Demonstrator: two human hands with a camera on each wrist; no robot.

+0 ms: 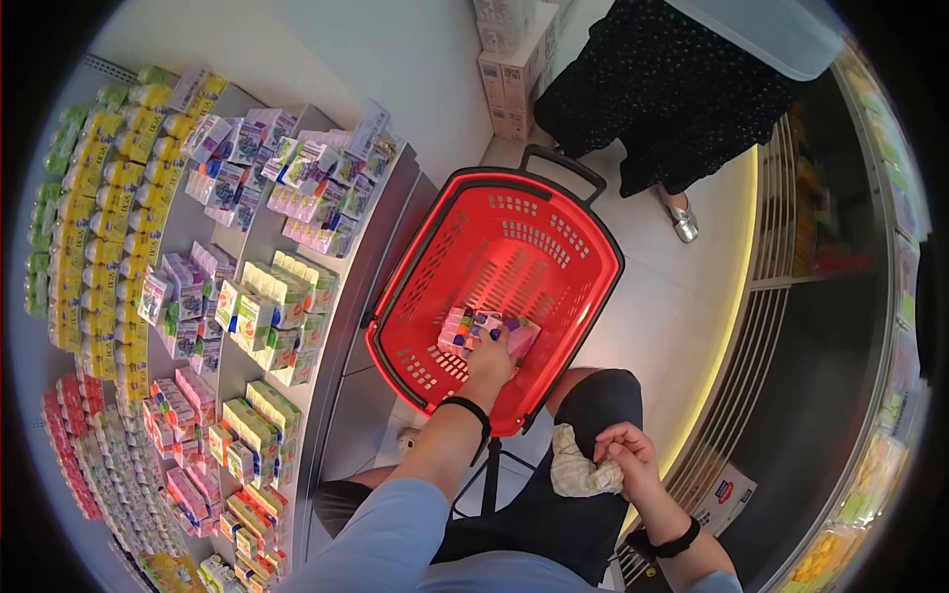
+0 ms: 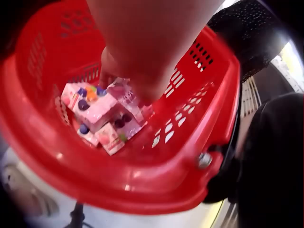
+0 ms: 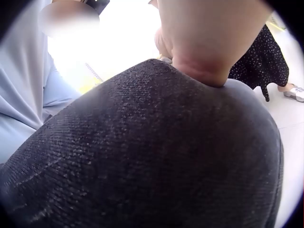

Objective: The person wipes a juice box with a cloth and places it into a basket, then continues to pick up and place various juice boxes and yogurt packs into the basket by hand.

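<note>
A red shopping basket (image 1: 465, 212) with a black rim stands in front of me, and my left hand (image 1: 489, 364) is down inside it. The fingers grip a pink pack of small drink cartons (image 1: 460, 331) with fruit printed on it, low in the basket. In the left wrist view the pink carton pack (image 2: 95, 111) lies tilted under the hand, which hides part of it; its wrap shines. My right hand (image 1: 633, 457) rests by my right knee with loosely curled fingers and holds nothing. Next to it a crumpled cream cloth item (image 1: 583, 466) lies on my thigh.
Shelves (image 1: 381, 188) of packed cartons and small bottles stand close on the left. A person in a dark dotted skirt (image 1: 672, 94) is beyond the basket. Stacked boxes (image 1: 509, 84) stand at the back wall. A display case (image 1: 820, 326) curves along the right.
</note>
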